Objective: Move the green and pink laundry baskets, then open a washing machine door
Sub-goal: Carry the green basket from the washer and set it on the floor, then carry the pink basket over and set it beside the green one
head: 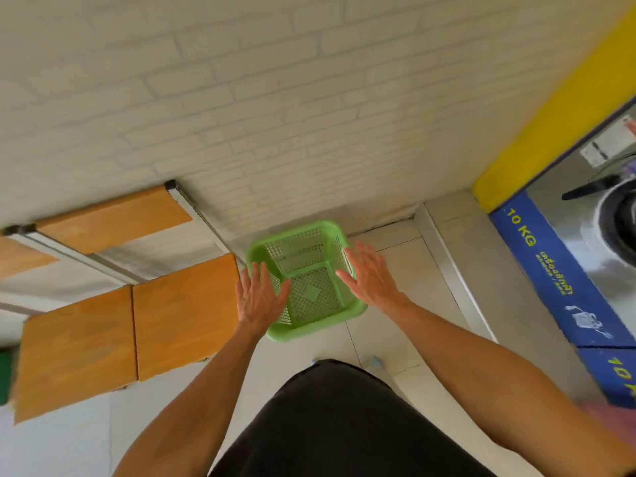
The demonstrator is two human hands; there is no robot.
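Observation:
An empty green mesh laundry basket [311, 287] sits on the pale tiled floor against the white brick wall. My left hand [260, 296] hovers over its left rim with fingers spread, holding nothing. My right hand [370, 275] hovers over its right rim, also spread and empty. A washing machine [605, 235] with a steel front and round door stands at the right edge, its door shut as far as I can tell. A blurred pink shape [616, 416] shows at the lower right; I cannot tell what it is.
Wooden bench seats [130, 325] on a metal frame stand close to the left of the basket. A blue "10 KG" panel [550, 270] runs under the machines, with a yellow band [557, 108] above. My dark clothing [340, 425] fills the bottom centre.

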